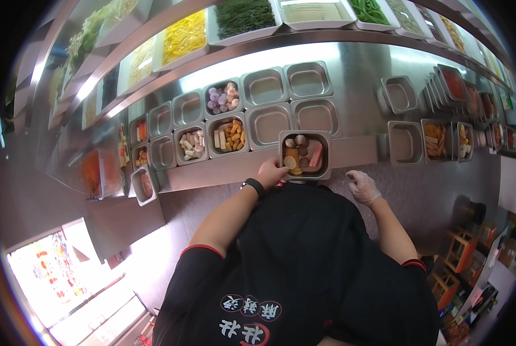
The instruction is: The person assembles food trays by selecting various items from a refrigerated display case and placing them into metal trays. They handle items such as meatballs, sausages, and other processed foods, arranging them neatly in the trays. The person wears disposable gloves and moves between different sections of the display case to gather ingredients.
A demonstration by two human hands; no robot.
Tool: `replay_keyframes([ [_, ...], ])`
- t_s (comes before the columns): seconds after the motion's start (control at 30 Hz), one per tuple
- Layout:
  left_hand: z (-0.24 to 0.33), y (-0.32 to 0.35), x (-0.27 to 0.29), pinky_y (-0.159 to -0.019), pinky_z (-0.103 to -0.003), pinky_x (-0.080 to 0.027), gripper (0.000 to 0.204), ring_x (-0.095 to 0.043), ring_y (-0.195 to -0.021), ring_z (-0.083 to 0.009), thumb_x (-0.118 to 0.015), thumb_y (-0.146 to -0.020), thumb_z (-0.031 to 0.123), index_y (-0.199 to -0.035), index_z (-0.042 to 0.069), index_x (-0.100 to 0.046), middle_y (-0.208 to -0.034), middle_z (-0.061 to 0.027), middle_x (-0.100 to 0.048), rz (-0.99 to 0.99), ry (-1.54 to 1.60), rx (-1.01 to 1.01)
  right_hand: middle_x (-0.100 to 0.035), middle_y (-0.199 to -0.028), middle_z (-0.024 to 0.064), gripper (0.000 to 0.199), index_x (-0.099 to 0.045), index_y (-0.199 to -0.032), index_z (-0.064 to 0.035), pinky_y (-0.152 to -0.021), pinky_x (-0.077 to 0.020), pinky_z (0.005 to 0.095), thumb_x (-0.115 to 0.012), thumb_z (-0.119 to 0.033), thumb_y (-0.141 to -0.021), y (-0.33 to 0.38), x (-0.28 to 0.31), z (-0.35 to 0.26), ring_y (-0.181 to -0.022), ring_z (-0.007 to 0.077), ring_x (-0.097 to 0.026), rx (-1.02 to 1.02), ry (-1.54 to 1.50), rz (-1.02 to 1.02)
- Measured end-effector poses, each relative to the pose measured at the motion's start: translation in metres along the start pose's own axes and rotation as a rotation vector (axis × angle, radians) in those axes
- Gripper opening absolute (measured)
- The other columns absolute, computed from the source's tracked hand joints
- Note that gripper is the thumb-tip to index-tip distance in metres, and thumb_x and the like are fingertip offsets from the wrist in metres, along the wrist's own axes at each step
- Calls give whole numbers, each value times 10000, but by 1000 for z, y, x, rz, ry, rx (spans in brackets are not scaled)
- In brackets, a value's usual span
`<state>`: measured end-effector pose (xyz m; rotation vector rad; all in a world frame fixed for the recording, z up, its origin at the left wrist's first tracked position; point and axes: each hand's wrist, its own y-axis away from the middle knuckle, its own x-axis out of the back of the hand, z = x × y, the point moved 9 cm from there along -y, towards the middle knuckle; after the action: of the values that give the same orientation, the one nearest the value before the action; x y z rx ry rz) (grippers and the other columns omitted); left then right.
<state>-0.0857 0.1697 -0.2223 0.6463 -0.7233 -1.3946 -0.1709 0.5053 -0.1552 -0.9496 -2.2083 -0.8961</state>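
A deep rectangular metal pan [329,164] sits at the near edge of the counter, right in front of my body. Inside are brownish meatballs [290,142], round tan slices [291,162] and pink sticks [315,154]. My left hand [273,174], bare and with a dark band on the wrist, grips the pan's near left corner, thumb over the rim. Off the pan's right side, apart from it, my right hand [364,188] wears a clear plastic glove. Its fingers are curled in, and nothing shows in them.
Two rows of metal pans stand behind, holding garlic bulbs [230,95], pale sticks [192,144] and orange pieces [235,134]; several hold nothing. More pans [406,141] and a pan stack [451,86] stand right. A raised shelf of white trays [183,40] spans the far side.
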Motion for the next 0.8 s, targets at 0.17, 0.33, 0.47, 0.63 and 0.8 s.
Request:
replay_keyframes([
  [0.17,14,-14,14,-537,-303,-554,339,-670,-621,-161,-741,-948,277,-1087,-22,-663,-798,-69,-698,-132,-202,-47,-710,-1167,207,322,-680,-1195,-64,-1003,-519,514,-582,-143,-899,10,-6,-4,-1146,423,-650,-154,-36,85],
  [0.33,7,-13,83,-629,-300,-578,333,-690,-719,-151,-736,-959,297,-1109,5,-675,-869,-63,-707,-189,-226,-35,-706,-1235,228,375,-683,-1234,-39,-1026,-518,497,-592,-166,-893,19,-19,-19,-1196,427,-644,-312,-87,170],
  [0.47,-19,-11,148,-679,-299,-590,255,-704,-764,-149,-725,-965,247,-1109,52,-645,-899,-49,-703,-202,-95,103,-699,-1264,243,405,-686,-1249,-33,-1030,-519,496,-600,-198,-890,31,-58,-30,-1208,432,-646,-462,-62,139],
  [0.63,-60,-9,190,-685,-271,-560,164,-667,-759,-126,-716,-987,169,-1070,49,-642,-909,-31,-683,-320,22,213,-709,-1214,275,384,-703,-1207,-15,-1013,-529,509,-606,-217,-896,64,-100,-59,-1168,438,-668,-567,7,150],
  [0.8,-70,-15,193,-660,-215,-495,117,-616,-735,-92,-697,-1019,144,-1066,56,-635,-886,-14,-678,-478,-100,198,-725,-1130,289,381,-704,-1224,-42,-988,-537,522,-601,-231,-910,112,-121,-76,-1119,456,-685,-848,-95,209],
])
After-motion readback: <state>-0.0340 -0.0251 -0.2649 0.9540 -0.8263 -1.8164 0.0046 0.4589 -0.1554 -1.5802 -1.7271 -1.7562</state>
